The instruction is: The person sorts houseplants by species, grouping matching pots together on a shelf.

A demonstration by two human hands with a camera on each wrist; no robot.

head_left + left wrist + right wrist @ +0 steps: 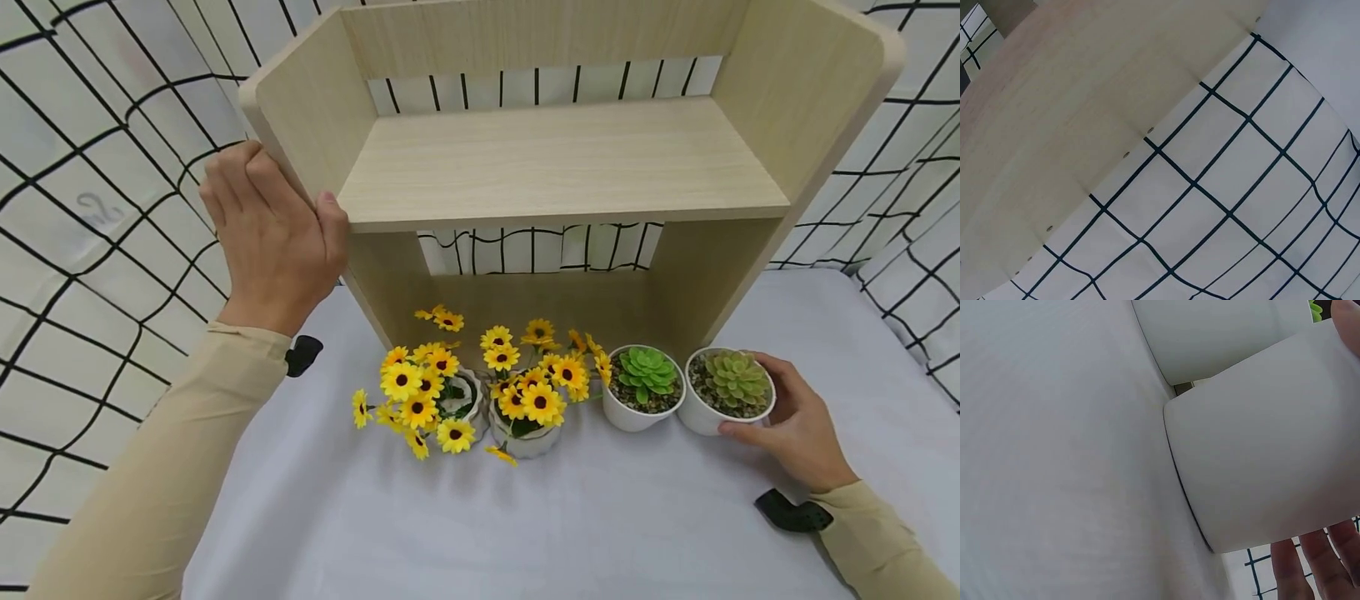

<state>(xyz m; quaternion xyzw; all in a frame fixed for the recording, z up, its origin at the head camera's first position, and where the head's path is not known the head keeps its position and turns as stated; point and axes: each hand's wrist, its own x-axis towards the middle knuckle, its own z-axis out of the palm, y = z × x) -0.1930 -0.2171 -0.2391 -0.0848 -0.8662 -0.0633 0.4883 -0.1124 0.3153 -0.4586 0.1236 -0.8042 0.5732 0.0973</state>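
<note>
My left hand (pixel 277 237) holds the left side panel of a pale wooden shelf (pixel 562 162), its thumb at the front edge. That panel (pixel 1097 100) fills the upper left of the left wrist view, where the hand itself is out of sight. With the thumb in front and the fingers round the far side, my right hand (pixel 802 429) grips a white pot with a dull green succulent (pixel 737 379). The pot's wall (pixel 1266 437) looms large in the right wrist view, its base at the white cloth. Close beside it stands another white pot with a brighter green succulent (pixel 647 375).
Two pots of yellow artificial flowers, one on the left (pixel 416 396) and one nearer the middle (pixel 536 396), stand before the shelf's lower compartment. Black wire mesh (pixel 97 242) encloses the left, back and right. White cloth (pixel 480 533) covers the table.
</note>
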